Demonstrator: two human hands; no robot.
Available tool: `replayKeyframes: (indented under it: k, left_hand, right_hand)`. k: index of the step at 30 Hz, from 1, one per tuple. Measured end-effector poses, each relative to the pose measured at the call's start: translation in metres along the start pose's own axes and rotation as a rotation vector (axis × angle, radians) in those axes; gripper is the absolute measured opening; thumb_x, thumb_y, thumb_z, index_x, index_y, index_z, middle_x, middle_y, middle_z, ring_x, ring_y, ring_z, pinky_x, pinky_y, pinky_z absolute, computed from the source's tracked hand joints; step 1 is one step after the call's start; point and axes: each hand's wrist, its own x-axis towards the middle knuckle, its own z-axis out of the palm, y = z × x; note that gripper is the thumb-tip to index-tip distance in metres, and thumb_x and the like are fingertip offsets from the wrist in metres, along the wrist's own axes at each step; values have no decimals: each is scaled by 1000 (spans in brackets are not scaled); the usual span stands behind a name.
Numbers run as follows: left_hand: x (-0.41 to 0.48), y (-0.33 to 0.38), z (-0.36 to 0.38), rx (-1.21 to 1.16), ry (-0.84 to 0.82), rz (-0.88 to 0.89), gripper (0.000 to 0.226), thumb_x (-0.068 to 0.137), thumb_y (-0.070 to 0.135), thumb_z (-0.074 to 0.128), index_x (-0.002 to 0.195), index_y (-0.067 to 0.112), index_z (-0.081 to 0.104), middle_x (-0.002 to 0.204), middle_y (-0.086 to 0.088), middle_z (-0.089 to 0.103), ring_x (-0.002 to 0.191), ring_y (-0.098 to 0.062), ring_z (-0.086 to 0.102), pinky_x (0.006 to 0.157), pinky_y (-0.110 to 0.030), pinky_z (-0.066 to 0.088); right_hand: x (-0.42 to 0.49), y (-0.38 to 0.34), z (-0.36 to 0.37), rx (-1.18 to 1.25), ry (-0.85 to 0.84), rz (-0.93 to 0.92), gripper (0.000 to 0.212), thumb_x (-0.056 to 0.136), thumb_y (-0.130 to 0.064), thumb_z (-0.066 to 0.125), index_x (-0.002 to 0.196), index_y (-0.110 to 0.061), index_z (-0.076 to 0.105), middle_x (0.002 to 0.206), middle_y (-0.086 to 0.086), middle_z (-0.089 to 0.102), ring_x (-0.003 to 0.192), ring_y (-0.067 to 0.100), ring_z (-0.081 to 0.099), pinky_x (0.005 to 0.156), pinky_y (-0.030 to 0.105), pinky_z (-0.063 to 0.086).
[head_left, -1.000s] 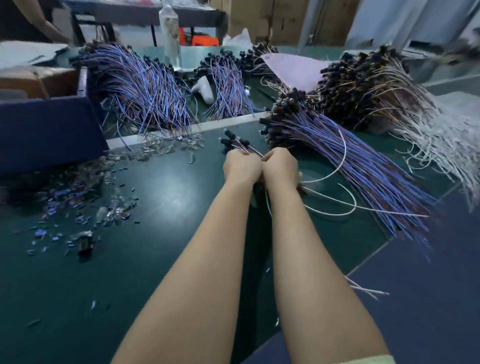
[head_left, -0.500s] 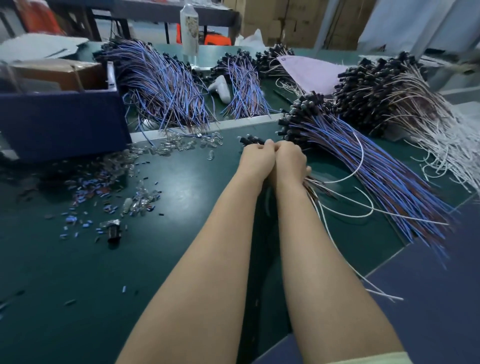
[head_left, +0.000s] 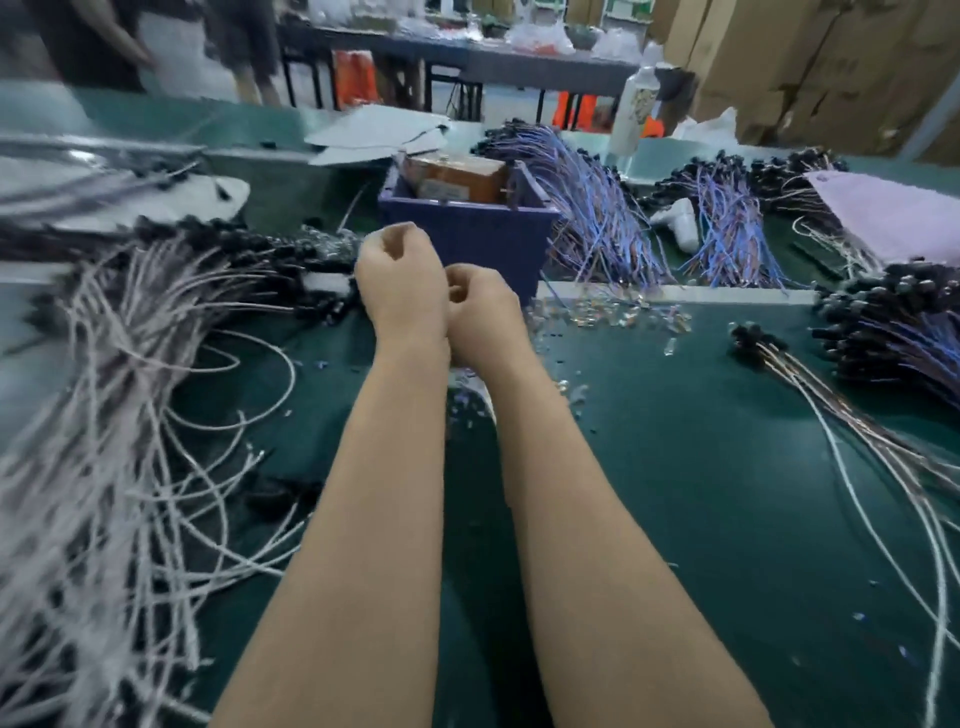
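Observation:
My left hand (head_left: 400, 280) and my right hand (head_left: 483, 306) hover close together over the green table (head_left: 675, 467), just in front of a dark blue bin (head_left: 467, 239). The fingers of both are curled into loose fists and I see nothing in them. A small bundle of thin wires with black connectors (head_left: 758, 340) lies on the table to the right, apart from both hands. A large blurred pile of white wires with black ends (head_left: 104, 415) spreads over the left side.
The bin holds a brown box (head_left: 452, 179). Blue-purple wire bundles (head_left: 597, 223) lie behind it, another bundle (head_left: 893, 322) at the right edge. Small clear pieces (head_left: 618, 314) are scattered mid-table. A white bottle (head_left: 639, 109), a pink sheet (head_left: 893, 218) and standing people (head_left: 104, 47) are farther back.
The view has swung left, bringing the white wire pile into sight. My hands have left the small wire bundle, which now lies on the table to the right.

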Motion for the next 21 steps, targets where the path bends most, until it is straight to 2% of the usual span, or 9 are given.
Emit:
replayKeyframes:
  k: [2, 5, 7, 9, 10, 12, 15, 18, 21]
  left_hand:
    - [19, 9, -33, -73, 149, 11, 10, 95, 10, 44, 87, 14, 49, 80, 2, 49, 82, -17, 48, 76, -28, 40]
    - [37, 19, -69, -122, 342, 22, 13, 96, 9, 42, 103, 8, 52, 94, -6, 56, 85, -15, 48, 73, -30, 42]
    - [45, 23, -83, -166, 421, 24, 22, 95, 7, 41, 113, 3, 52, 108, -14, 59, 86, -15, 48, 83, -36, 45]
    - [49, 26, -90, -250, 441, 39, 17, 95, 5, 39, 109, 8, 47, 115, -16, 59, 87, -17, 53, 79, -36, 46]
    - [50, 27, -91, -284, 435, 42, 15, 95, 6, 38, 108, 11, 44, 115, -15, 59, 87, -18, 55, 74, -33, 45]
    - [53, 27, -90, -345, 420, 45, 14, 96, 7, 37, 106, 14, 42, 107, -12, 61, 84, -18, 56, 68, -27, 41]
    - [51, 31, -86, -415, 388, 84, 7, 95, 8, 39, 97, 11, 45, 76, -4, 55, 67, -16, 47, 57, -26, 35]
    - [39, 34, -74, -377, 251, 293, 19, 95, 12, 44, 77, 12, 44, 62, -3, 41, 55, -16, 34, 53, -28, 29]
    - [23, 35, -54, -203, -46, 460, 38, 98, 20, 43, 60, 15, 41, 53, 1, 36, 49, -14, 31, 52, -27, 29]
  right_hand:
    - [3, -12, 34, 10, -89, -36, 24, 92, -7, 51, 110, -6, 68, 106, 11, 67, 84, 14, 48, 76, 22, 38]
    - [6, -32, 84, -37, -191, -66, 26, 93, -10, 50, 110, -20, 67, 103, 4, 66, 88, 20, 53, 78, 29, 45]
    - [9, -40, 104, -21, -275, -32, 22, 94, -14, 48, 101, -25, 66, 99, 4, 64, 82, 20, 50, 67, 32, 42]
    - [11, -48, 118, -122, -381, 3, 25, 95, -20, 48, 116, -17, 61, 114, 10, 62, 87, 21, 47, 66, 32, 40]
    - [11, -51, 122, -137, -411, 27, 28, 96, -22, 48, 119, -13, 59, 121, 14, 60, 92, 24, 48, 72, 36, 41]
    - [10, -55, 123, -82, -428, 38, 17, 96, -20, 47, 97, -10, 61, 109, 18, 60, 98, 33, 52, 83, 45, 44]
    - [10, -57, 111, -4, -341, -38, 36, 93, -9, 50, 59, -20, 45, 64, 0, 49, 65, 20, 45, 59, 25, 38]
    - [7, -55, 80, 404, -293, -46, 22, 89, 6, 47, 86, -7, 65, 80, 9, 63, 76, 21, 56, 73, 29, 48]
    - [8, -50, 38, 779, -58, -33, 19, 92, 6, 48, 102, 1, 63, 89, 16, 63, 82, 26, 57, 81, 36, 50]
